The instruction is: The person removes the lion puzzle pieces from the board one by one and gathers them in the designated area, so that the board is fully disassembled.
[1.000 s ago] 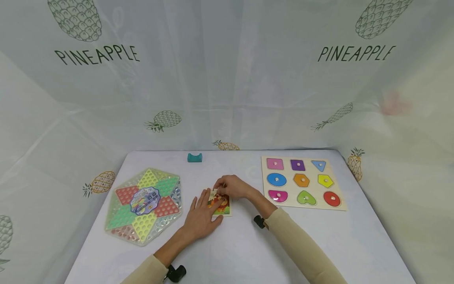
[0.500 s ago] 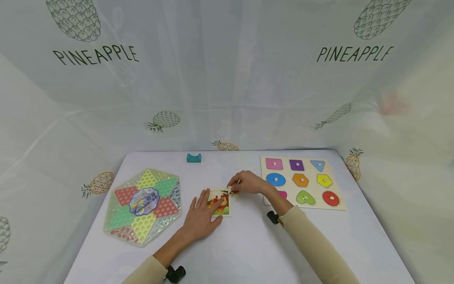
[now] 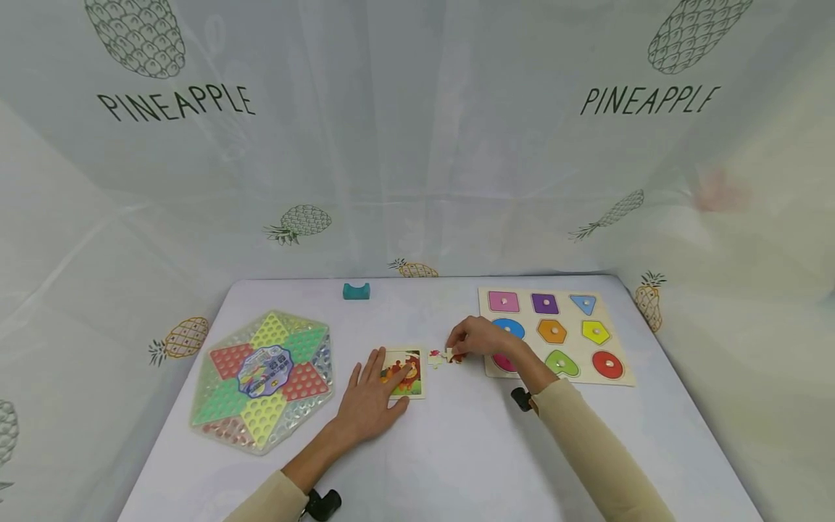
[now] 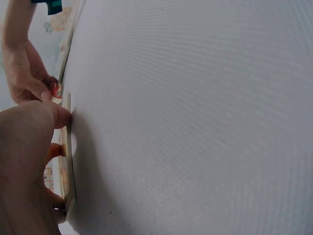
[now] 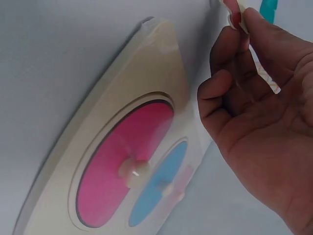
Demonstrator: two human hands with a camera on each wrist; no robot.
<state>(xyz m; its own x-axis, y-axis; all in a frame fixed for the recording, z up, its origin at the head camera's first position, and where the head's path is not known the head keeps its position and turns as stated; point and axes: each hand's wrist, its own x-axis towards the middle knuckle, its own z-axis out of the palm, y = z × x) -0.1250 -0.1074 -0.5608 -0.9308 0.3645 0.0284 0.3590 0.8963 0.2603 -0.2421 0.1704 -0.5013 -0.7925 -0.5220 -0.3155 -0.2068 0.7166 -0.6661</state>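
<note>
My left hand (image 3: 367, 404) rests with spread fingers on a small picture jigsaw puzzle (image 3: 414, 388) in a pale frame. In the left wrist view its thumb touches the puzzle's near edge. Part of the picture is hidden under the fingers. To the right of the puzzle, my right hand (image 3: 481, 337) pinches a small jigsaw piece (image 3: 454, 357) between thumb and fingertips. The right wrist view shows this piece (image 5: 236, 15) edge-on, with a red side. Another jigsaw piece (image 3: 434, 359) lies on the table between the puzzle and the right hand.
A wooden shape board (image 3: 531, 371) with knobbed, coloured pieces lies just right of the right hand, partly beneath it. The hexagonal Chinese checkers board (image 3: 266, 370) lies to the left. A teal block (image 3: 356, 291) stands near the table's back edge.
My right hand has moved rightward from the puzzle, leaving one jigsaw piece on the table beside it and holding another. The left hand has stayed on the puzzle.
</note>
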